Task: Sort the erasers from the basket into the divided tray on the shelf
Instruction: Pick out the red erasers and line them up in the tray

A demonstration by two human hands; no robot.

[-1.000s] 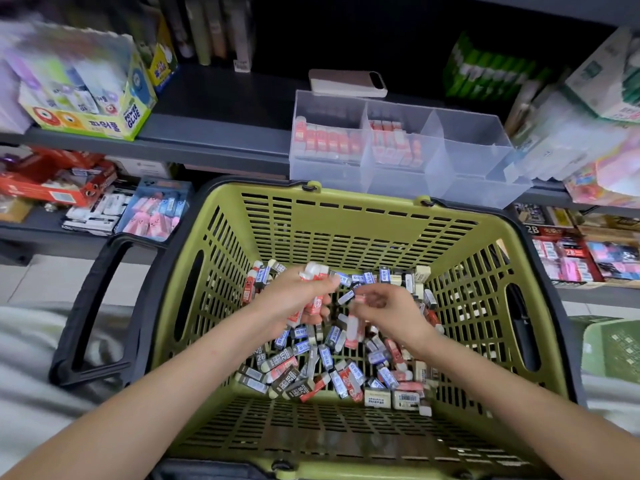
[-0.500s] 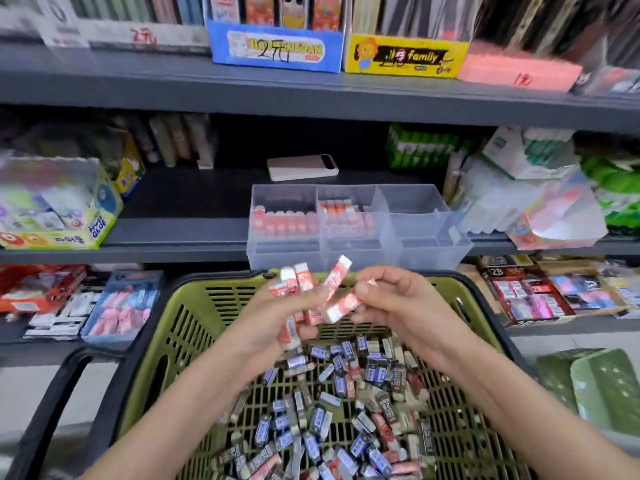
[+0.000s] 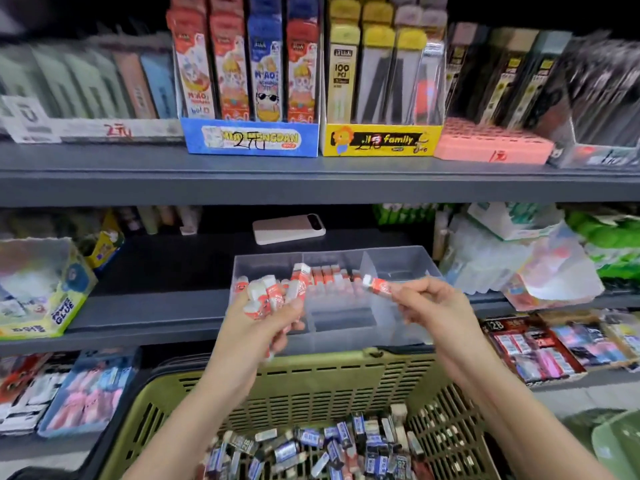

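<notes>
Holding a bundle of small red-and-white sleeved erasers, our left hand has its fingers curled round them, and their white ends poke up above the thumb; we cannot count them exactly. Our right hand pinches a single red-and-white eraser between thumb and fingertips, its white end pointing left.

We have both hands raised beyond the far rim of the olive-green slotted plastic basket, in front of the clear plastic divided tray. The tray stands at the front edge of the dark grey middle shelf. The single eraser hangs about over the divider between the tray's middle and right compartments; whether it touches the plastic we cannot tell.

A row of red-and-white erasers stands along the back of the middle compartment. Our left hand hides most of the left compartment.

A heap of blue- and black-sleeved erasers lies in the bottom of the basket.

Behind the tray, toward the shelf's back edge, lies a flat white-and-pink rectangular device. At the left end of the shelf's front edge stands a yellow cardboard box printed "POWER GLUE".
</notes>
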